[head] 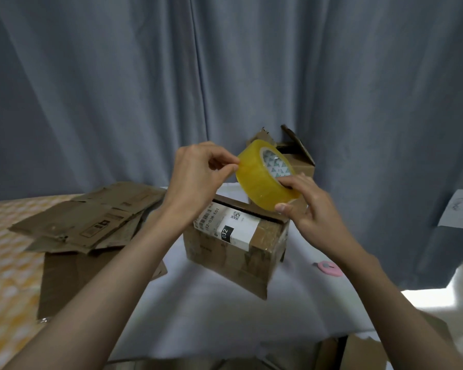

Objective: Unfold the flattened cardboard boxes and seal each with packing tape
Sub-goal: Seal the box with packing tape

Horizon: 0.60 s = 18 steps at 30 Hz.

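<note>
I see the roll of packing tape [265, 174] held up in the air above the assembled cardboard box [235, 243], which stands on the white surface [225, 311] near the centre of my view. My right hand [309, 206] grips the roll from the 4 o'clock side, its fingers curled round the rim and into the core. My left hand [198, 180], at 9 o'clock from the roll, pinches at the roll's outer edge with thumb and forefinger. The box carries a white label marked 032 on top. At 9 o'clock from it lies a stack of flattened boxes [91, 220]. Behind, at 1 o'clock, stands a second box [297, 158] with flaps open. A pink cutter [329, 268] lies at 3 o'clock. A grey curtain [225, 70] hangs behind.
</note>
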Tool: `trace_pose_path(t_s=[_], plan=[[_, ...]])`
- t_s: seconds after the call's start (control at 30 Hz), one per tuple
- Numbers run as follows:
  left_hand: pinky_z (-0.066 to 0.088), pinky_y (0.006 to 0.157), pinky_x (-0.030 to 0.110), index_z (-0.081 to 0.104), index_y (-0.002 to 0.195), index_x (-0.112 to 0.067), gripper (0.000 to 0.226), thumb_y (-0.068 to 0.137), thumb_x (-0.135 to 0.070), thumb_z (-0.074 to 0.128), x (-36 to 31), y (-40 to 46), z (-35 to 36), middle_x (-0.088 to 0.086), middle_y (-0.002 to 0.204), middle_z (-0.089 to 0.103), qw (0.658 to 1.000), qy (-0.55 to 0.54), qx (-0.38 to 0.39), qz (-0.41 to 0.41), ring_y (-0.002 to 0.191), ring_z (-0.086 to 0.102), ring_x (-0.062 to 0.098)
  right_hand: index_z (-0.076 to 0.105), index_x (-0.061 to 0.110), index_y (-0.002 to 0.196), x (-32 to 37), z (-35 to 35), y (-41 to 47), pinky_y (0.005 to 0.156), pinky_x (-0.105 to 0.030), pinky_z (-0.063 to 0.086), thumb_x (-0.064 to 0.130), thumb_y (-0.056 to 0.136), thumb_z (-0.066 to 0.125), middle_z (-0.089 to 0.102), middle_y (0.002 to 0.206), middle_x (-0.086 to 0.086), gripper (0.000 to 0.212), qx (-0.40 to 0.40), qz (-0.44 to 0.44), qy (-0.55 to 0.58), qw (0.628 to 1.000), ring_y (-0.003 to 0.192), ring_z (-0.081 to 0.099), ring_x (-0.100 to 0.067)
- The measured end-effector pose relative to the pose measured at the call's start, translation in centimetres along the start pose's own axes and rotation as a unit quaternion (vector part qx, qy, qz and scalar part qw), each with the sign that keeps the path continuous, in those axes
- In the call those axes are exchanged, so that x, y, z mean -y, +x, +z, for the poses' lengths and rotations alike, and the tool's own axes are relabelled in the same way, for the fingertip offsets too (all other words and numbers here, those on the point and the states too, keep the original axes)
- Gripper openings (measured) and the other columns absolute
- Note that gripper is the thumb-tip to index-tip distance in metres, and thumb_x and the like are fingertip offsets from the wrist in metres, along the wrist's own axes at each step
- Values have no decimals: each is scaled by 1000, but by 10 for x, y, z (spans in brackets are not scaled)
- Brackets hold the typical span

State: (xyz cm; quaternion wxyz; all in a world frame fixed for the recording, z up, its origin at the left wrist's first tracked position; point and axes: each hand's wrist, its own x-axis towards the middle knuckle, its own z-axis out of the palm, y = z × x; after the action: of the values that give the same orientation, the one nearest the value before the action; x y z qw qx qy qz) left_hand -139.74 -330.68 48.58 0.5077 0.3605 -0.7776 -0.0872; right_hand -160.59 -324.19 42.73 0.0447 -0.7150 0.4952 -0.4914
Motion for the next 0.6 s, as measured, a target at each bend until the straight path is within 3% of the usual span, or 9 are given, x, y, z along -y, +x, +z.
trace_pose_path(t_s=[0.03, 0.1, 0.17, 0.27, 0.4, 0.5, 0.6], plan=[[50, 70, 14, 80, 87, -19, 7, 82, -15, 80, -2, -1, -2, -11, 79, 70, 1000, 12, 4, 8, 72, 63, 4, 54, 31, 117, 0, 0, 0, 113, -31, 25, 11, 89, 69, 42, 112, 41, 38, 2, 0, -3, 1000, 110, 32, 34], [48, 70, 12, 77, 86, -20, 6, 86, -14, 76, -8, -4, -7, -13, 80, 67, 999, 24, 10, 18, 75, 62, 4, 58, 29, 121, 1, 1, 1, 99, -9, 28, 22, 87, 67, 47, 106, 44, 36, -4, 8, -19, 1000, 107, 46, 12], [46, 70, 10, 73, 86, -20, 8, 88, -12, 72, -13, -9, -11, -12, 82, 66, 1000, 18, 8, 22, 77, 61, 4, 61, 19, 129, 3, -1, 3, 86, -1, 29, 32, 85, 61, 52, 108, 33, 46, -9, 31, -26, 999, 104, 47, -6], [42, 68, 8, 67, 89, -23, 13, 88, -10, 69, -21, -14, -14, -9, 83, 64, 1000, 7, 12, 26, 75, 60, 5, 58, 12, 135, 8, -6, 4, 85, -2, 29, 36, 84, 57, 55, 114, 10, 56, -12, 46, -25, 999, 106, 45, -9], [41, 62, 11, 66, 110, -28, 37, 78, -34, 82, -23, -8, -17, -5, 77, 57, 999, 9, 37, -25, 68, 53, 7, 57, 14, 136, 20, -7, 6, 86, -4, 28, 39, 84, 56, 53, 116, 7, 58, 1, 46, -31, 998, 110, 44, -9], [35, 59, 7, 74, 95, -33, 25, 73, -42, 84, -25, 2, -19, -8, 74, 46, 996, 72, 49, -33, 64, 44, 4, 57, 17, 135, 30, -11, 10, 83, -14, 32, 42, 85, 54, 53, 110, 6, 56, 14, 33, -53, 998, 105, 45, -11], [33, 56, 8, 79, 80, -29, 8, 75, -32, 84, -30, 10, -24, -11, 69, 44, 997, 56, 37, -40, 61, 44, 1, 59, 22, 130, 39, -15, 15, 80, -24, 36, 45, 85, 53, 58, 110, 4, 51, 28, 31, -63, 997, 101, 51, -12]])
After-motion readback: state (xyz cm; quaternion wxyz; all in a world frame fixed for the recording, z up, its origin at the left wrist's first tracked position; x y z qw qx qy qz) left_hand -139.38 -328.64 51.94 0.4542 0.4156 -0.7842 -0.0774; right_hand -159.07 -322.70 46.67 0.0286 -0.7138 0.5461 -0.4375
